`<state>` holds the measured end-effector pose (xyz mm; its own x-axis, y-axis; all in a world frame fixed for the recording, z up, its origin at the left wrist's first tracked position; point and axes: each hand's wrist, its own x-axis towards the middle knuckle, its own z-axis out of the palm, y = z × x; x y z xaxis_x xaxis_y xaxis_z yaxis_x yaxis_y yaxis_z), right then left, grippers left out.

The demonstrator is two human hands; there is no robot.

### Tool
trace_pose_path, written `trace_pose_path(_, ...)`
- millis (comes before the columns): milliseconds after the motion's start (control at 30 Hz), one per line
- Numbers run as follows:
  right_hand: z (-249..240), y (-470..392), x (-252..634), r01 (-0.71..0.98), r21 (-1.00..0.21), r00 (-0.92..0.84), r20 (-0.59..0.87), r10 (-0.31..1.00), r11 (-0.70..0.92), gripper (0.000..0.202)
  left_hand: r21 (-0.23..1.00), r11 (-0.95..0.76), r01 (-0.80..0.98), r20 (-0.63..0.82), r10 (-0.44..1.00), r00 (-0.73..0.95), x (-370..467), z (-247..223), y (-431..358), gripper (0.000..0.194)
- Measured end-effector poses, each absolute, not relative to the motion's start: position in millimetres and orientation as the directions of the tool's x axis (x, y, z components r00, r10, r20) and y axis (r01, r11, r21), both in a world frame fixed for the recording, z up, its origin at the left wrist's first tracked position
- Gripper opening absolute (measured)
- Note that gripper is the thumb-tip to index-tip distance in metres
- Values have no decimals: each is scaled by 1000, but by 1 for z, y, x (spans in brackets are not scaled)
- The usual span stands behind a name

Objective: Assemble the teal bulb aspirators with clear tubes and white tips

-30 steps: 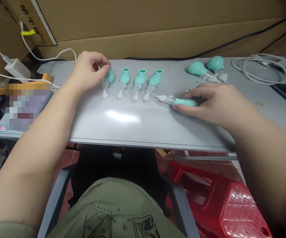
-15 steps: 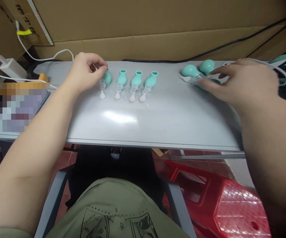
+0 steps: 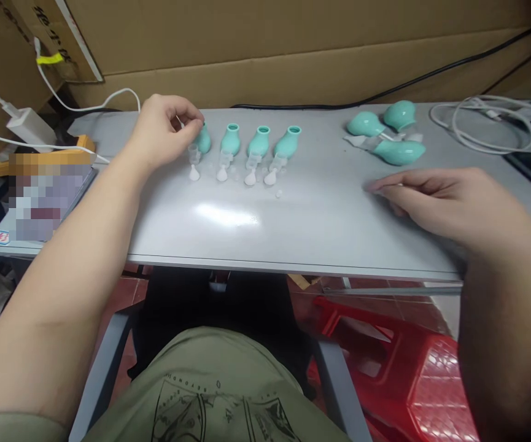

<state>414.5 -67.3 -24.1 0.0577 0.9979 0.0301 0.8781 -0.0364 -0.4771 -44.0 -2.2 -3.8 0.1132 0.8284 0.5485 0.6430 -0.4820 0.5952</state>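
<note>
At the left end of a row of teal rubber bulbs, my left hand (image 3: 166, 132) pinches the neck of the leftmost bulb (image 3: 204, 141). Its mouth is hidden by my fingers. Beside it stand three more: a teal bulb (image 3: 231, 141), another bulb (image 3: 259, 142) and a slightly tilted bulb (image 3: 287, 143), their mouths facing up. Small clear-and-white plastic nozzle pieces (image 3: 222, 172) lie in front of them. On the right, my right hand (image 3: 440, 199) is low over the table, thumb and fingers pressed together. What they hold, if anything, cannot be made out.
Three teal bulbs with clear tips (image 3: 401, 152) lie together at the back right. A coiled white cable (image 3: 481, 144) is beyond them. A small clear piece (image 3: 279, 194) lies mid-table (image 3: 315, 233). A white charger (image 3: 30, 129) stands left; a red plastic stool (image 3: 394, 380) is below right.
My right hand has come away from the bulbs at the back right, toward the table's front, and its fingers have closed together. My left hand stays at the leftmost bulb.
</note>
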Motion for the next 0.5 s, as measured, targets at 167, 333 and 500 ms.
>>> trace_pose_path(167,-16,-68,406,903,-422,96,13,995,-82,44,606,-468,643,527,842,117,-44,-4,-3,22)
trace_pose_path(333,-18,-67,408,966,-255,56,62,996,-38,47,624,-456,634,516,850,103,-44,-3,-3,22)
trace_pose_path(500,-26,-65,422,972,-195,-95,185,978,131,47,626,-437,646,501,860,97,-45,-4,0,26)
